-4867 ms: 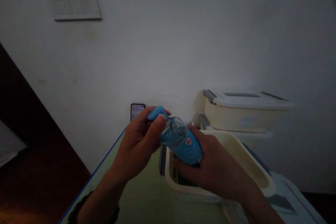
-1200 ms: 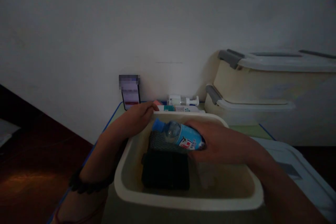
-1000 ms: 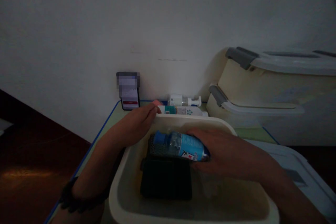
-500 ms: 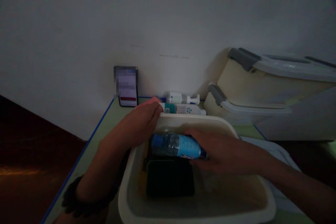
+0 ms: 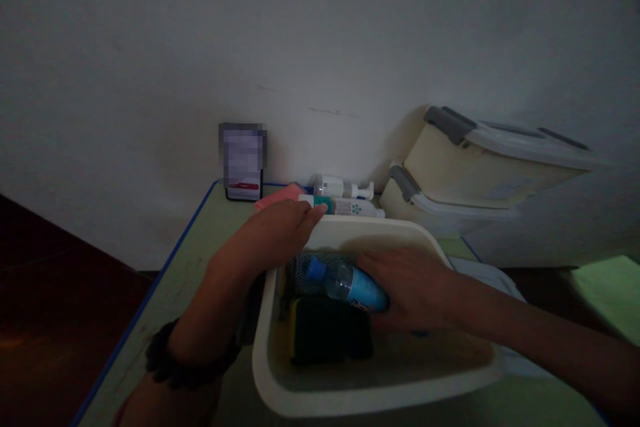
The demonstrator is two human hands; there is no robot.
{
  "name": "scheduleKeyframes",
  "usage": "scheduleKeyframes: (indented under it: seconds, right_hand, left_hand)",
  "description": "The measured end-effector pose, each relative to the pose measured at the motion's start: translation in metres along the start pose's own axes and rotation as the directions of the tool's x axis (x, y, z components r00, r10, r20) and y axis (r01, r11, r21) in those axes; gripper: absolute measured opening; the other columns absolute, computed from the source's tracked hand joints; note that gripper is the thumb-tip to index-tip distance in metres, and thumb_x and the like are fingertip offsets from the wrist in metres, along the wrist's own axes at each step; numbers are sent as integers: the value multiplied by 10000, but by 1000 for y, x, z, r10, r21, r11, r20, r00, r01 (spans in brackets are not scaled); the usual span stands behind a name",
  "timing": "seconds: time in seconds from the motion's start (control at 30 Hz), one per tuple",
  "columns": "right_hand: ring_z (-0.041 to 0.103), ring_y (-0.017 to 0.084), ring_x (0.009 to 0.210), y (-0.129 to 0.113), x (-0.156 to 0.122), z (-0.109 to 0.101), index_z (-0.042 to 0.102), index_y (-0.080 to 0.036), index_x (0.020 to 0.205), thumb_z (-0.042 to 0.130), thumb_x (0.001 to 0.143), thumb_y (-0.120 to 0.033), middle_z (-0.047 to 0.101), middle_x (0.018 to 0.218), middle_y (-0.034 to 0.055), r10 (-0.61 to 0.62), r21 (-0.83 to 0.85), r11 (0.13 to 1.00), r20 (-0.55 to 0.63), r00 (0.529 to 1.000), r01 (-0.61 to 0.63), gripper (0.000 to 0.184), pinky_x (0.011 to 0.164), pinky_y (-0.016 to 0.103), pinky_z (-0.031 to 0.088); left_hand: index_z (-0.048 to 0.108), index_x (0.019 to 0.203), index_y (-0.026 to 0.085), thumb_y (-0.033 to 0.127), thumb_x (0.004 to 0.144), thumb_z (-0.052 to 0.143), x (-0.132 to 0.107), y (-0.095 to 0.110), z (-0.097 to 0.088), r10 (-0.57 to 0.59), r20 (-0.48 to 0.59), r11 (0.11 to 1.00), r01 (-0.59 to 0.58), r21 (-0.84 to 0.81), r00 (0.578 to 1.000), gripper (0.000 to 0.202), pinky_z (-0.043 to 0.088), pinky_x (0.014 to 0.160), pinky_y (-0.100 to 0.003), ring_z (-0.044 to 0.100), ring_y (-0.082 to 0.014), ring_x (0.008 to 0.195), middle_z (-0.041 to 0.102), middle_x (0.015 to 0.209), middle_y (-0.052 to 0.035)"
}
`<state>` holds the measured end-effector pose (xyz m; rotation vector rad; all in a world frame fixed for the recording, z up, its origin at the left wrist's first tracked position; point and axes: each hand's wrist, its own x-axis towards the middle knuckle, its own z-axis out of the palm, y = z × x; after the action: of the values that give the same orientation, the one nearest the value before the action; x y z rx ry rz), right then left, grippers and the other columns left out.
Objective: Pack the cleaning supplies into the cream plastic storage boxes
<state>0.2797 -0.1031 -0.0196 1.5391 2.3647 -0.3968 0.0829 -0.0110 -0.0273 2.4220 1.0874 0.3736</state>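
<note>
My left hand (image 5: 277, 230) is closed on the back left corner of a white plastic basin (image 5: 320, 402); a dark beaded bracelet circles that wrist. Inside the basin, my right hand (image 5: 413, 283) grips the lower end of a small clear bottle (image 5: 343, 280) with a blue cap and blue label. The bottle lies tilted, its cap toward the left. Below it rests a dark sponge-like block (image 5: 327, 333) with a yellowish edge. Some dark mesh (image 5: 299, 273) shows behind the cap. My right fingertips are partly hidden in shadow.
Behind the basin lie a white and teal bottle (image 5: 345, 207), a clear pump bottle (image 5: 333, 187) and a pink cloth (image 5: 280, 195). A phone (image 5: 244, 163) leans on the wall. Lidded storage boxes (image 5: 480, 170) are stacked at the right. The green table (image 5: 197, 233) has a blue edge.
The basin has shifted to the right and turned slightly, with my left hand moving along. The bottle has tipped further, its base lower, as my right hand sits deeper in the basin.
</note>
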Motion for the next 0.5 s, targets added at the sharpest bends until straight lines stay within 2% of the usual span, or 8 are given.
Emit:
scheduleKeyframes:
  seconds: [0.17, 0.33, 0.5]
  right_hand:
    - [648, 310, 789, -4, 4, -10, 605, -156, 961, 620, 685, -463, 690, 914, 119, -66, -114, 992, -95, 993, 55, 413, 631, 382, 443]
    - [656, 302, 750, -7, 12, -4, 629, -129, 952, 657, 666, -428, 697, 926, 135, -95, -124, 988, -24, 995, 91, 415, 618, 375, 448]
    - [655, 304, 787, -4, 14, 3, 627, -107, 998, 662, 696, -422, 681, 975, 153, -77, -86, 994, -30, 997, 74, 437, 641, 386, 462]
  left_hand:
    - [592, 849, 156, 384, 960, 202, -1, 0, 1, 19, 2, 1000, -19, 22, 1000, 465, 451, 843, -335, 625, -226, 911, 685, 923, -101]
    - [586, 858, 155, 383, 959, 183, -1, -1, 2, 34, 1, 998, -34, 47, 999, 473, 454, 825, -357, 625, -245, 921, 683, 937, -119]
    - [598, 934, 149, 392, 955, 194, -1, -5, 3, 55, 10, 998, -55, 38, 998, 472, 446, 865, -362, 625, -249, 953, 687, 987, -128]
